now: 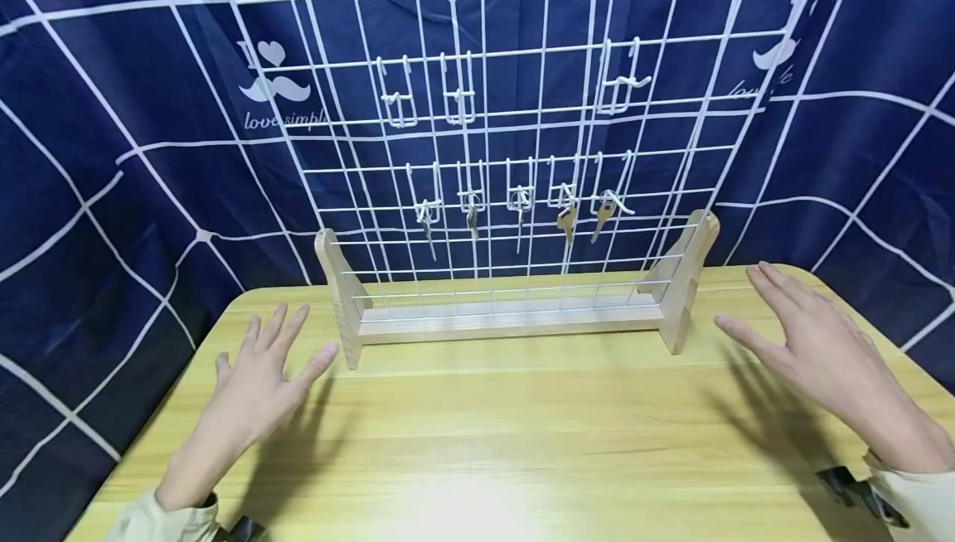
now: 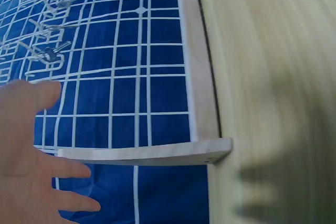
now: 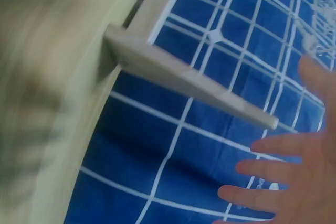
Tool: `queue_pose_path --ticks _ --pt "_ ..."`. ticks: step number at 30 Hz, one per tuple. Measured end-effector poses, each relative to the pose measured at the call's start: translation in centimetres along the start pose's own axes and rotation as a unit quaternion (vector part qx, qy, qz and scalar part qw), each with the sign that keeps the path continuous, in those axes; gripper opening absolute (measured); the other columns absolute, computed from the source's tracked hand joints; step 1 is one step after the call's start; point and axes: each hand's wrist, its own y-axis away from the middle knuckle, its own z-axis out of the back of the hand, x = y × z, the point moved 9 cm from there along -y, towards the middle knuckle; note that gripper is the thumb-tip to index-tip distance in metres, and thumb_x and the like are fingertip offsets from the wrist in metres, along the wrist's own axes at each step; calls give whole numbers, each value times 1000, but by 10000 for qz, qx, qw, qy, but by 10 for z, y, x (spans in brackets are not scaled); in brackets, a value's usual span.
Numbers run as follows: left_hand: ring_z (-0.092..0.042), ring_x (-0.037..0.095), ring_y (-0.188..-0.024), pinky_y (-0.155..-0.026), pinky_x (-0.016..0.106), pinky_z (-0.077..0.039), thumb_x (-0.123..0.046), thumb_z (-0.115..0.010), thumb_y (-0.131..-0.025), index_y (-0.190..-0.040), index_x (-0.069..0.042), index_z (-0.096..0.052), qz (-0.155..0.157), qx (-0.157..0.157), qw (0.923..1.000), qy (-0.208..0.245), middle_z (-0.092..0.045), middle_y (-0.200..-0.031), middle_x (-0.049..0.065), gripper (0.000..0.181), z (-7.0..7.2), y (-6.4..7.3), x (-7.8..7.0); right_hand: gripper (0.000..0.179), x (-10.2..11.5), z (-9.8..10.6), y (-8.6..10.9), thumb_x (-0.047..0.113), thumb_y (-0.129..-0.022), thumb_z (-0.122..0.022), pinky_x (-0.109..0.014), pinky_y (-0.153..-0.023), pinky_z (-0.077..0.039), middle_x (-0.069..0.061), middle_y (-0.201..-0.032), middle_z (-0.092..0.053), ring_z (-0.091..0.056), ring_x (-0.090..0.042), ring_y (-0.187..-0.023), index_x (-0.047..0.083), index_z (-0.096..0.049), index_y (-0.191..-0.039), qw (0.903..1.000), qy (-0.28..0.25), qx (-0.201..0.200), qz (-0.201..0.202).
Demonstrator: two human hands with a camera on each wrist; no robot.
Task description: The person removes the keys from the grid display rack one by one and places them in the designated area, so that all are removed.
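Observation:
My left hand point(image 1: 257, 393) hovers over the table's left side with fingers spread and nothing in its grasp. Over the right side my right hand point(image 1: 821, 351) is likewise spread and holds nothing. Between them stands a white wire grid rack point(image 1: 515, 260) on a wooden base point(image 1: 507, 326). Several keys hang on its lower row of white hooks, among them a silver key point(image 1: 429, 231) at the left and a brass-coloured key point(image 1: 603, 217) at the right. In the left wrist view, a dark key point(image 2: 52, 53) shows on a hook beyond my thumb.
Higher on the grid hang white hooks without keys, such as the upper right hook point(image 1: 622, 86). Wooden side supports point(image 1: 690, 277) hold the grid at each end. A dark blue curtain point(image 1: 149, 194) with white lines surrounds the wooden table point(image 1: 522, 409).

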Motion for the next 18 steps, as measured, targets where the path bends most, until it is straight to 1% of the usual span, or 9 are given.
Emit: queue_pose_path --ticks 2,5,6,7,9,11,13,14,18 --pt "-12 54 -139 -97 79 -12 -55 -44 -97 -152 -4 -25 -149 -241 9990 358 -19 -155 28 77 11 -3 -3 67 13 10 -3 32 -90 -66 -58 -107 -24 -34 -137 -45 -41 -55 -122 -9 -43 -139 9983 -221 -503 169" --pt "-26 52 -135 -103 68 -23 -43 -50 -98 -147 3 -31 -451 -931 9914 796 -29 -150 30 70 34 -7 -9 50 41 28 -5 20 -83 -73 -32 -105 -37 -26 -119 -62 -56 -42 -111 -4 -59 -125 9871 -535 -1430 477" --pt "-31 51 -134 -105 64 -26 -40 -52 -98 -145 4 -34 -530 -1191 9875 891 -33 -148 31 67 43 -9 -11 45 52 34 -6 16 -80 -75 -22 -102 -38 -24 -112 -66 -60 -38 -106 -3 -63 -120 9810 -620 -1729 627" --pt "-35 49 -132 -105 61 -28 -38 -53 -98 -144 5 -37 -565 -1426 9836 949 -37 -146 30 64 51 -11 -12 41 63 38 -7 12 -77 -76 -13 -98 -36 -21 -107 -68 -62 -30 -104 -2 -66 -115 9752 -701 -1965 744" --pt "-39 47 -130 -105 58 -31 -36 -54 -98 -141 5 -42 -554 -1755 9778 1002 -43 -143 28 60 64 -14 -15 38 78 44 -10 7 -74 -77 -1 -90 -28 -18 -102 -71 -61 -7 -103 0 -69 -110 9668 -863 -2240 875" --pt "-41 46 -129 -104 57 -33 -36 -55 -97 -140 4 -44 -516 -1865 9754 1061 -45 -142 27 59 70 -19 -19 36 87 48 -13 5 -73 -77 -1 -88 -29 -17 -98 -71 -53 10 -102 0 -70 -108 9617 -986 -2374 947" --pt "-44 46 -127 -102 57 -34 -37 -55 -98 -141 3 -44 -473 -1835 9756 1107 -45 -142 26 60 71 -24 -24 34 94 52 -15 4 -73 -77 -1 -87 -30 -16 -96 -72 -42 24 -101 0 -70 -106 9582 -1107 -2450 977" --pt "-45 47 -125 -101 58 -36 -37 -54 -98 -141 3 -43 -468 -1792 9761 1134 -45 -142 26 60 71 -26 -26 34 96 54 -16 3 -73 -76 -1 -87 -31 -16 -95 -72 -40 26 -101 -1 -71 -106 9562 -1179 -2487 1001" --pt "-53 51 -114 -94 59 -43 -37 -53 -98 -141 4 -43 -428 -1766 9759 1207 -46 -142 25 61 70 -34 -34 32 107 55 -21 2 -73 -77 -3 -84 -34 -16 -94 -72 -44 23 -98 -2 -71 -105 9524 -1392 -2499 1056"
